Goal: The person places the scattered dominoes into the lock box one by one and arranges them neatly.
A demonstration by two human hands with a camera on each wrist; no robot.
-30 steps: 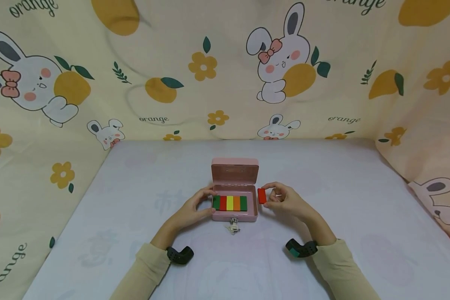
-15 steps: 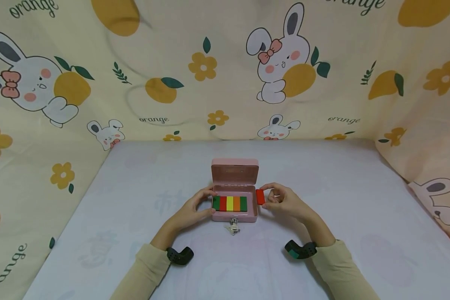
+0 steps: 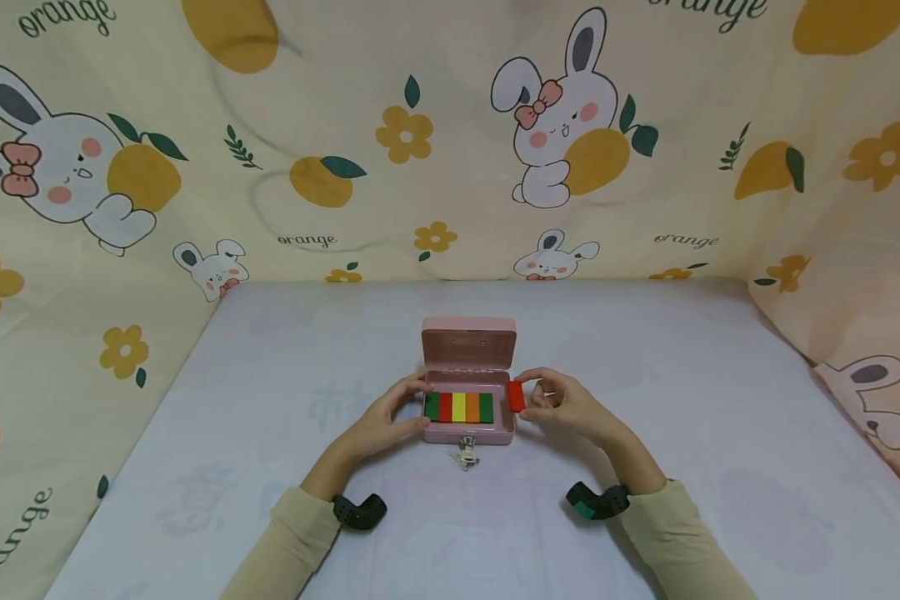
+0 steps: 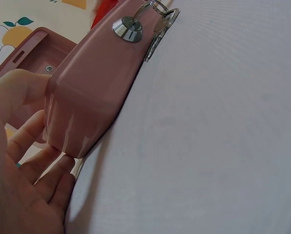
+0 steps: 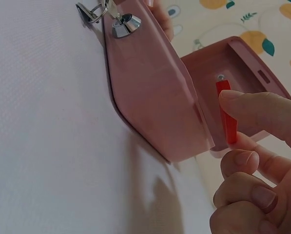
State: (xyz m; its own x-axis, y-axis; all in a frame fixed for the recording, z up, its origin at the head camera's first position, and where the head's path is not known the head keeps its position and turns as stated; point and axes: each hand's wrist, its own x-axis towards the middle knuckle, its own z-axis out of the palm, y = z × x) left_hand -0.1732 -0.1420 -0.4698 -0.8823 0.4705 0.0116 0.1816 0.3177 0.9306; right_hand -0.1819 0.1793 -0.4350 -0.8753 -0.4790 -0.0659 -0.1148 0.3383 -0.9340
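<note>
A small pink metal cash box point(image 3: 450, 435) stands with its lid point(image 3: 468, 348) raised. My left hand point(image 3: 381, 423) holds its left end, thumb and fingers against the wall, as the left wrist view also shows. My right hand point(image 3: 573, 408) pinches a flat red domino-like block point(image 3: 517, 397) upright between thumb and finger, at the right rim of the box. In the right wrist view this red block point(image 5: 227, 112) is seen edge-on, above the box's side wall. Inside lies a row of blocks point(image 3: 460, 407) in green, red, yellow, orange and green, side by side.
A lock with keys point(image 3: 466, 455) on a ring hangs at the box's front. White cloth point(image 3: 270, 533) covers the table. Behind it and at the sides rises a patterned curtain point(image 3: 450, 183). Dark bands point(image 3: 360, 511) sit at both wrists.
My right hand has moved a little to the left, bringing the red block from beside the box to its right rim. The left hand and the box have stayed put.
</note>
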